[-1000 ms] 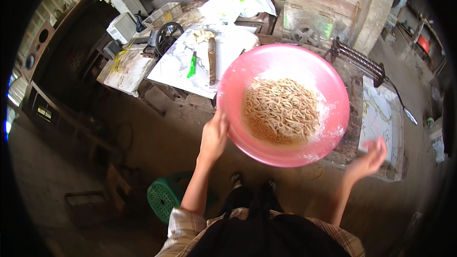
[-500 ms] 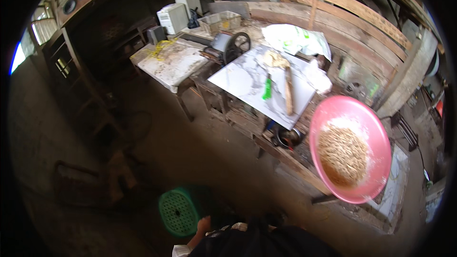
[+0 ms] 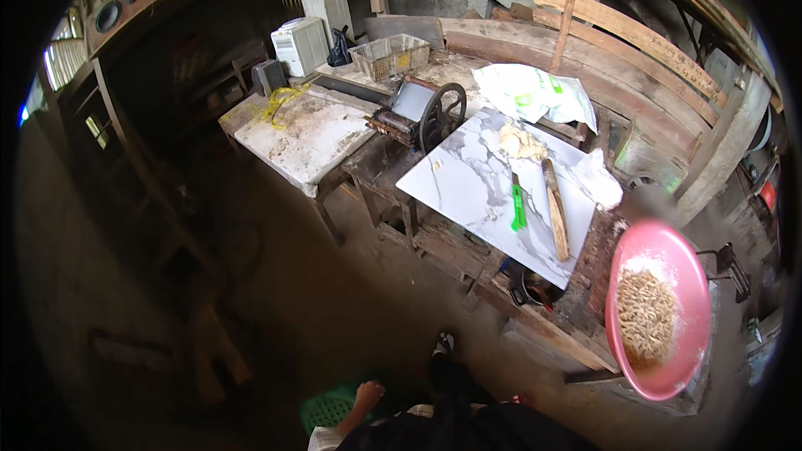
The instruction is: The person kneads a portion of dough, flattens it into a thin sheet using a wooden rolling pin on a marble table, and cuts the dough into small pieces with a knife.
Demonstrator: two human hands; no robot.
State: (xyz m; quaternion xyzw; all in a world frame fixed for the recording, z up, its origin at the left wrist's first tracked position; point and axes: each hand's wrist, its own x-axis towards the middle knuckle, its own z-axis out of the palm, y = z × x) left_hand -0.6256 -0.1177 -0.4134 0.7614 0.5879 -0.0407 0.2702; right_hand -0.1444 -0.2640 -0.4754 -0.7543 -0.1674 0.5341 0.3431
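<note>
pink basin (image 3: pixel 660 309) | round, plastic, wide rim | holds pale noodles (image 3: pixel 645 317) + flour dusting | sits on bench end, right of marble slab, upright

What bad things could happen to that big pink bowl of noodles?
1. The pink basin sits at the very end of the wooden bench with no hand on it. It seems to hang past the edge, so a bump might tip it and spill the noodles.
2. The rolling pin lies near the marble slab's edge and could roll off.

Noodles (image 3: pixel 645 315) in basin (image 3: pixel 693 284), right of marble slab (image 3: pixel 468 188)
</note>
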